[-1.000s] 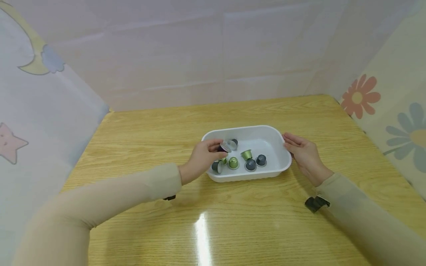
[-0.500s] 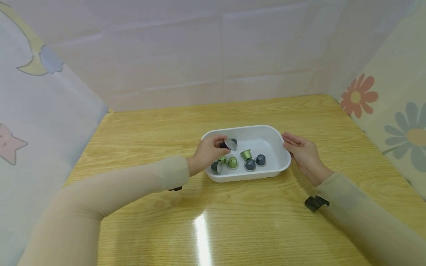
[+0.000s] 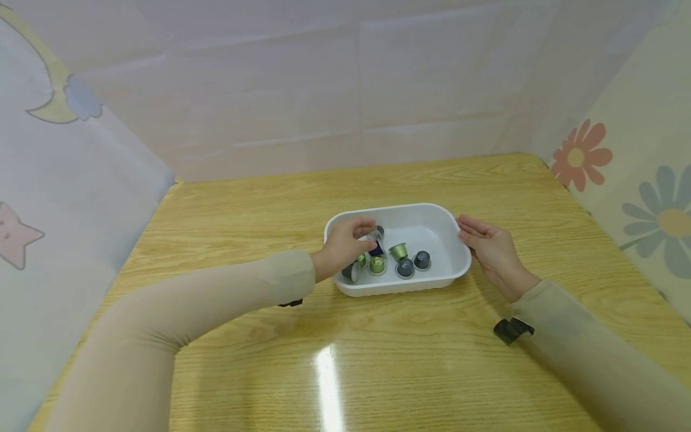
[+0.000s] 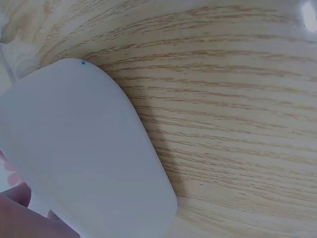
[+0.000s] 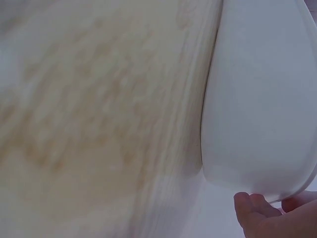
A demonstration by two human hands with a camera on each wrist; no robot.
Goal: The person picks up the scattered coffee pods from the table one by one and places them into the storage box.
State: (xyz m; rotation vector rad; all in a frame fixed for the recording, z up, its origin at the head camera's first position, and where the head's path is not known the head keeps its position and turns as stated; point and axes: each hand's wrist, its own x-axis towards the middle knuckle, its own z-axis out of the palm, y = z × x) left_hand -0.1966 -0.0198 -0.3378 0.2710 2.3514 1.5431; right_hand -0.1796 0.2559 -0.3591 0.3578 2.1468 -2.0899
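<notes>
A white oval-cornered plastic tray [image 3: 442, 240] stands on the wooden table with several coffee capsules in it. My left hand [image 3: 345, 243] reaches over the tray's left end, thumb and fingers parted. Right by the thumb tip is a dark purple coffee capsule [image 3: 376, 249], tilted among the others. Green capsules [image 3: 377, 264] and dark grey-blue capsules [image 3: 405, 267] lie around it, some partly hidden by the hand. My right hand [image 3: 496, 255] grips the tray's right rim, with the thumb on one side and fingers on the other, as the right wrist view also shows.
The wooden table [image 3: 243, 216] reaches back to a pale wall covering [image 3: 270, 90]. Side panels with printed flowers [image 3: 576, 157] and a moon [image 3: 56, 108] stand left and right. Dark straps sit at both sleeve cuffs.
My left hand has moved slightly right, and its fingers have parted from the purple capsule, which has dropped lower into the tray. The right hand keeps its place at the rim.
</notes>
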